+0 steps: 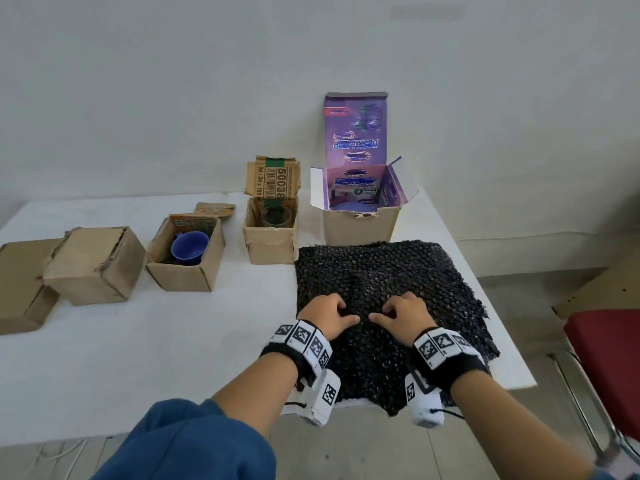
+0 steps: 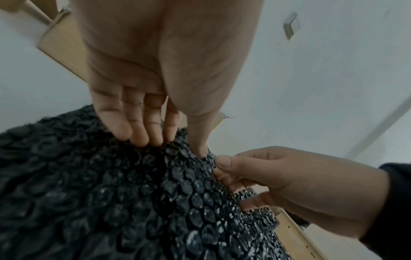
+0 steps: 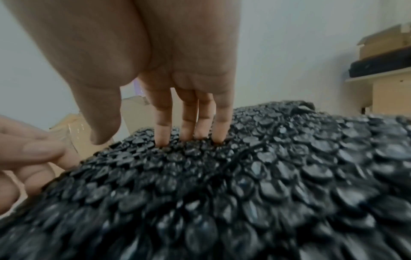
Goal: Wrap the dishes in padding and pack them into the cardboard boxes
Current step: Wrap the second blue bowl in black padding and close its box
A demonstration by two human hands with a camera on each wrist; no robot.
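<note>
On the tabletop (image 1: 173,341) both hands press curled fingers into black bubble wrap (image 1: 381,271): left hand (image 1: 327,315), right hand (image 1: 403,315); whether they pinch it is unclear. Behind, open boxes hold a blue cup (image 1: 188,247) and glass (image 1: 276,216).

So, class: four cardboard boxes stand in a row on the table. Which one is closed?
The leftmost box: its top flaps are folded down. The next holds a blue cup, the third a clear glass, and the purple-lined box stands open.
</note>
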